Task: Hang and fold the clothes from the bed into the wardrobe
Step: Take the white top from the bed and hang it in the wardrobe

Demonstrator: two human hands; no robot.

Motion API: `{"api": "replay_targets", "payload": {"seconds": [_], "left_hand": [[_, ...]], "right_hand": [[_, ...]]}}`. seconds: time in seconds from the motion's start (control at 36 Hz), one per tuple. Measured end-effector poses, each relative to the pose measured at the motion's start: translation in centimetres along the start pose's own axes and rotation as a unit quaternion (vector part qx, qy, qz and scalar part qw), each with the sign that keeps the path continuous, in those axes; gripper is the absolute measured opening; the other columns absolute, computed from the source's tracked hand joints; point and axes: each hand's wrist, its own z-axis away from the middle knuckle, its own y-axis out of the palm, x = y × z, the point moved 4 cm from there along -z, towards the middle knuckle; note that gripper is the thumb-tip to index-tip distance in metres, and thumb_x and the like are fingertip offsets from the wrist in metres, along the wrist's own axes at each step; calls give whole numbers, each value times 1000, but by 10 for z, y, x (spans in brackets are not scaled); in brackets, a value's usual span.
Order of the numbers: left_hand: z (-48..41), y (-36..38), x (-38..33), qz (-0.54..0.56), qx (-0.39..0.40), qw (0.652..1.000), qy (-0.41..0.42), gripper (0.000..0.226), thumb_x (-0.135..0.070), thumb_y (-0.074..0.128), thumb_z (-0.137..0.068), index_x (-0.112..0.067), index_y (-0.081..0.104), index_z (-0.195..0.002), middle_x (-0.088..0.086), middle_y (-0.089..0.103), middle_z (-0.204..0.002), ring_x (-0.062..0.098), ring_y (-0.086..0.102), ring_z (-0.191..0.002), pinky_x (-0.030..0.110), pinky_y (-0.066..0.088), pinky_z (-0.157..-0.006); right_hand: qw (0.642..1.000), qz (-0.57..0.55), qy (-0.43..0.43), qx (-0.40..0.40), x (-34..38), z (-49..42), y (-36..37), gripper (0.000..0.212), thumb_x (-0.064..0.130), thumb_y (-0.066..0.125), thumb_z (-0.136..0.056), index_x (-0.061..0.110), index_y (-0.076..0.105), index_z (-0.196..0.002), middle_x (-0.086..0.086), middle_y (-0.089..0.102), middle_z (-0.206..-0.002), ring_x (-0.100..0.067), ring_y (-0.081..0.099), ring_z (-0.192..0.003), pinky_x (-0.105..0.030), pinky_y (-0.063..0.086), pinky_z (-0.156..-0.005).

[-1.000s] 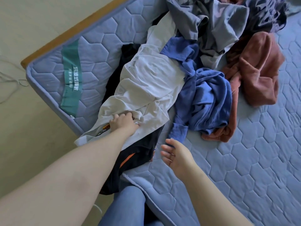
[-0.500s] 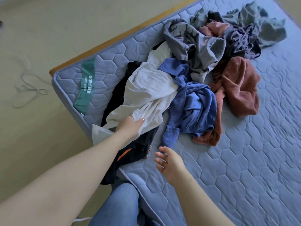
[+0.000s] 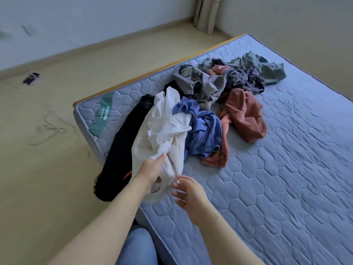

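A pile of clothes lies on the blue quilted mattress [image 3: 277, 178]. My left hand [image 3: 150, 171] grips a cream-white garment [image 3: 164, 131] and holds its near end raised off the bed. My right hand [image 3: 188, 192] hovers just beside the garment's lower edge, fingers spread and holding nothing. A long black garment [image 3: 122, 146] lies under the white one and hangs over the bed's corner. A blue shirt [image 3: 202, 132], a rust-coloured garment [image 3: 244, 117], a grey top [image 3: 198, 83] and dark and grey-green clothes [image 3: 254, 73] lie behind.
White hangers [image 3: 47, 129] lie on the beige floor left of the bed. A dark phone-like object [image 3: 31, 79] lies farther back near the wall. A curtain [image 3: 206, 14] hangs in the far corner. My blue-jeaned knee [image 3: 137, 247] is against the bed's near edge.
My left hand has lifted the white garment up off the pile toward me. My right hand has risen close to its lower edge. The view has tilted up, showing the floor and walls.
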Motion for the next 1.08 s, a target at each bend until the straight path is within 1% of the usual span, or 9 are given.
{"api": "replay_targets", "payload": {"seconds": [0.14, 0.28, 0.39, 0.5, 0.61, 0.78, 0.89, 0.97, 1.08], "left_hand": [[40, 16, -15, 25, 35, 998, 42, 30, -31, 45, -98, -10, 66, -92, 15, 69, -96, 32, 65, -92, 43, 51, -89], [69, 36, -40, 22, 81, 993, 84, 29, -25, 46, -98, -3, 64, -92, 21, 65, -91, 30, 62, -81, 32, 51, -70], [87, 42, -57, 18, 86, 987, 132, 33, -22, 50, -96, 7, 63, -105, 29, 65, -99, 36, 63, -87, 40, 53, -77], [92, 26, -70, 31, -29, 976, 213, 40, -27, 60, -89, 13, 62, -92, 21, 62, -81, 28, 58, -74, 38, 49, -72], [98, 16, -85, -122, -180, 929, 299, 47, -35, 62, -87, -1, 54, -56, 27, 55, -82, 36, 52, -79, 40, 43, -73], [120, 12, -102, -275, -327, 813, 397, 35, -32, 62, -88, 2, 71, -86, 9, 47, -125, 32, 37, -118, 34, 26, -99], [126, 7, -109, -94, -194, 891, 401, 21, -19, 57, -92, -1, 66, -86, 5, 60, -103, 25, 53, -101, 27, 38, -84], [133, 3, -109, -59, -163, 905, 390, 36, -23, 56, -93, 10, 62, -80, 11, 55, -71, 23, 49, -70, 30, 36, -66], [152, 0, -122, 27, -139, 905, 402, 38, -25, 58, -91, 12, 63, -85, 11, 50, -69, 18, 44, -67, 30, 34, -63]], "right_hand": [[995, 63, -60, 39, -1, 31, -10, 23, 4, 53, -87, 23, 58, -99, -4, 60, -81, -15, 51, -64, -23, 37, -54], [975, 112, -188, 36, 21, 55, -15, 25, 3, 59, -85, 25, 53, -94, 3, 59, -96, -4, 53, -76, -11, 40, -57], [963, 101, -249, -26, 29, 63, -18, 13, 6, 58, -84, 17, 53, -81, 0, 57, -83, -12, 53, -77, -22, 42, -67], [953, 75, -281, -82, 43, 73, -32, 20, 6, 55, -86, 10, 41, -72, 0, 37, -67, -11, 32, -62, -24, 28, -56], [942, 69, -313, -95, 57, 83, -36, 20, 7, 57, -85, 10, 43, -71, -2, 41, -70, -12, 36, -63, -24, 32, -57], [931, 27, -350, -99, 68, 96, -37, 18, 0, 53, -86, 15, 50, -76, -1, 52, -71, -12, 46, -63, -24, 39, -59], [921, 6, -377, -98, 72, 104, -40, 20, 2, 53, -88, 22, 51, -85, -1, 47, -72, -11, 43, -56, -19, 37, -49], [905, -10, -411, -109, 79, 113, -42, 24, 2, 54, -88, 27, 52, -86, 0, 44, -67, -9, 41, -53, -19, 35, -49], [865, -29, -482, -137, 99, 135, -39, 22, -1, 56, -85, 21, 58, -85, 2, 46, -67, -4, 41, -52, -17, 36, -53]]}}
